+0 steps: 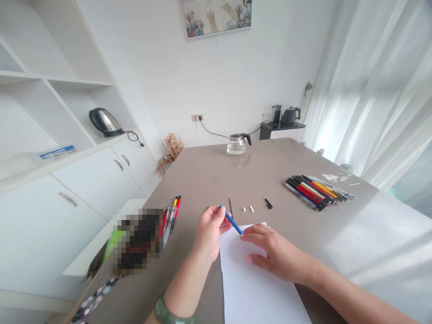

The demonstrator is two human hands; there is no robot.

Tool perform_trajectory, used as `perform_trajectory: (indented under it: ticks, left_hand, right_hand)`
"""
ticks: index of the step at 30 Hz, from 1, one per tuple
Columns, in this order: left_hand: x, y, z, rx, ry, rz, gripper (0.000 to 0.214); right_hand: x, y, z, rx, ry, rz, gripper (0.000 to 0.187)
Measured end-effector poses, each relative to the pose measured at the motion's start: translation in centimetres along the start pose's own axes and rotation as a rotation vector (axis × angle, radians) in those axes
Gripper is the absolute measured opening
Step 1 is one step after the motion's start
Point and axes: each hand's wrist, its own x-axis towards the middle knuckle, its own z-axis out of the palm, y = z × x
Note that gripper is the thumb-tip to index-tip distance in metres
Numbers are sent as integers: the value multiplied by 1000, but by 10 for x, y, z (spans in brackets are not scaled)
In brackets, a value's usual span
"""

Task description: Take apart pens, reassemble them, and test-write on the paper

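My left hand (213,227) pinches a slim blue pen (232,221) near its upper end, the pen slanting down to the right. At the pen's lower end are the fingertips of my right hand (270,252), whose thumb stands apart from the fingers; whether they touch the pen I cannot tell. Both hands are over a sheet of white paper (258,292). Beyond them on the table lie a thin dark pen refill (231,208), two small white pieces (251,209) and a black pen cap (269,204).
A row of many pens (317,192) lies at the right, with several more pens (173,213) at the left beside a blurred-out patch (140,240). A glass teapot (236,145) stands at the far table edge (205,148). A beaded strand (96,299) hangs near left.
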Motion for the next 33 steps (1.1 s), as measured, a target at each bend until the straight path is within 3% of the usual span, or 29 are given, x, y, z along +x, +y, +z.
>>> perform_trajectory:
  ticks: [3, 8, 11, 14, 17, 20, 33]
  left_hand:
    - [-4, 1, 3, 40, -39, -13, 23]
    - [-13, 2, 11, 188, -158, -19, 29]
    - [-20, 1, 15, 407, -237, 22, 40]
    - [-30, -1, 17, 731, -470, 142, 42]
    - [-39, -7, 17, 1031, -783, 248, 50]
    - [-44, -13, 17, 1217, -961, 223, 64]
    - [-42, -21, 16, 1317, -993, 249, 69]
  right_hand:
    - [2, -5, 2, 154, 156, 153, 28]
    - [7, 2, 2, 228, 262, 283, 30]
    - [8, 27, -15, 109, 431, 441, 34]
    - [6, 60, -37, -197, 564, 671, 33]
    - [4, 86, -49, -382, 453, 821, 32]
    - [3, 98, -48, -428, 319, 895, 31]
    - [2, 107, -43, -403, 284, 875, 39]
